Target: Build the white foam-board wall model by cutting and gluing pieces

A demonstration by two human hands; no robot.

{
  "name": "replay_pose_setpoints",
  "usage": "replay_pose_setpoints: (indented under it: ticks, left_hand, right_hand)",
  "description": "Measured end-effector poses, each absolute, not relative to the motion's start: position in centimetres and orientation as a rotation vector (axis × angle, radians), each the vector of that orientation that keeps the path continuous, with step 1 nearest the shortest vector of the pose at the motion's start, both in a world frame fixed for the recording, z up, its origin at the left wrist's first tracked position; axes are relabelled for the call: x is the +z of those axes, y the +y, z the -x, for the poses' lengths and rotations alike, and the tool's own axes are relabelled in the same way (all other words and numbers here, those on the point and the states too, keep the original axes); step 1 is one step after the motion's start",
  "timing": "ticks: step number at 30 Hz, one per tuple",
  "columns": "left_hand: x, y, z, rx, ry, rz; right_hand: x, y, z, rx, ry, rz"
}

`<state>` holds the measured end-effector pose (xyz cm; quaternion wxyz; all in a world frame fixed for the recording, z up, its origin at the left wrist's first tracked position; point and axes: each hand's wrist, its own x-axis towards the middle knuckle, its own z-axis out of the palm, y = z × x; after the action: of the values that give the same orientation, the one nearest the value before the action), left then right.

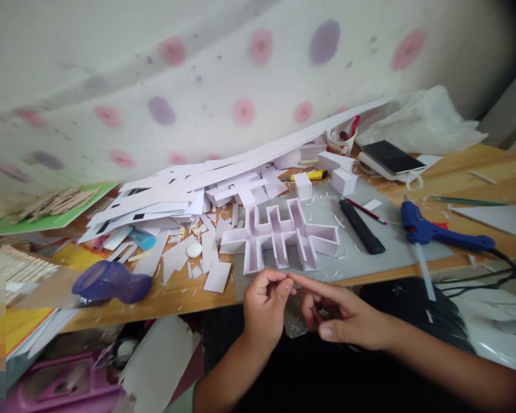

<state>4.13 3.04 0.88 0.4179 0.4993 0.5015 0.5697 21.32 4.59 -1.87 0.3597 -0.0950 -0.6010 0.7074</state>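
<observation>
My left hand (266, 307) is closed in front of the table edge, its thumb and fingertips pressed together. Anything pinched there is too small or hidden to make out. Against those fingertips rests the outstretched index finger of my right hand (344, 318). The thumb and other fingers of that hand are loosely bent and apart, with nothing visible in them. Just beyond both hands, a white paperboard model (279, 232) of joined open-topped channels stands on the grey cutting mat (327, 275). A black-handled cutter (361, 226) lies right of the model.
A blue glue gun (442, 229) with a glue stick lies at the right, its cord trailing off. Behind are a yellow utility knife (309, 175), paperboard sheets (167, 189) and a phone (393, 156). Paper scraps (217, 276) and a purple container (112, 281) lie left.
</observation>
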Motion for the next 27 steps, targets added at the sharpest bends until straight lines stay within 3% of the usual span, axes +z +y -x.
replay_pose_setpoints:
  ticks: [7, 15, 27]
  left_hand:
    - [1.2, 2.7, -4.1, 1.554, 1.364, -1.6]
    - [2.4, 3.0, -4.0, 1.653, 1.475, -2.099]
    - [2.8, 3.9, -3.7, 1.526, 1.608, -2.466]
  right_hand:
    - [-1.7, 3.9, -21.1, 2.144, -1.253, 0.108]
    - [-1.7, 3.8, -21.0, 2.12, -1.394, 0.059]
    - [-1.8, 3.9, -20.7, 2.216, -1.38, 0.01]
